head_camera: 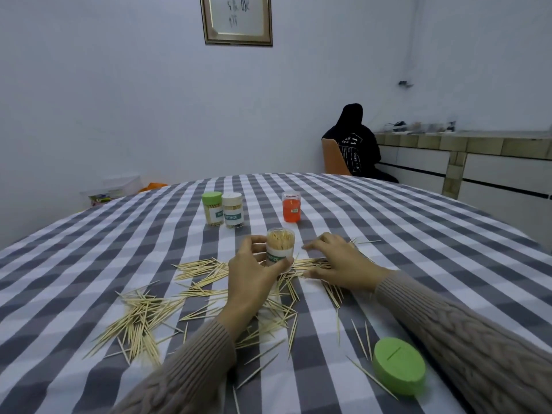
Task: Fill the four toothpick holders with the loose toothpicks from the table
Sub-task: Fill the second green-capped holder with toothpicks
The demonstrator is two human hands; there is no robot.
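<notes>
A scatter of loose toothpicks (140, 321) covers the checked tablecloth (74, 258), thickest well to the left of the open holder (280, 247) and thinning as it runs under both forearms, which hide part of it. Beyond that holder and to its left stand a green-capped holder (212, 209) and, touching it, a white-capped holder (233, 210); their labels are too small to read in full. The left hand (254, 273) grips the open holder, thumb and fingers curled round its lower half so that the label is partly covered; the holder stands upright, uncapped, and packed with toothpicks. Beyond it and slightly right sits an orange holder (291, 207), whose contents cannot be made out through the coloured wall. Just right of the open holder the right hand (337, 261) lies over a bunch of toothpicks, fingers spread and bent toward them; the hand is blurred, and whether it pinches any cannot be told. Nearer than the open holder and well to its right, a loose green cap (398, 365) lies tilted on the cloth, touching the right sleeve (466, 333), which hides part of its edge. Both sleeves are cut off by the bottom edge.
</notes>
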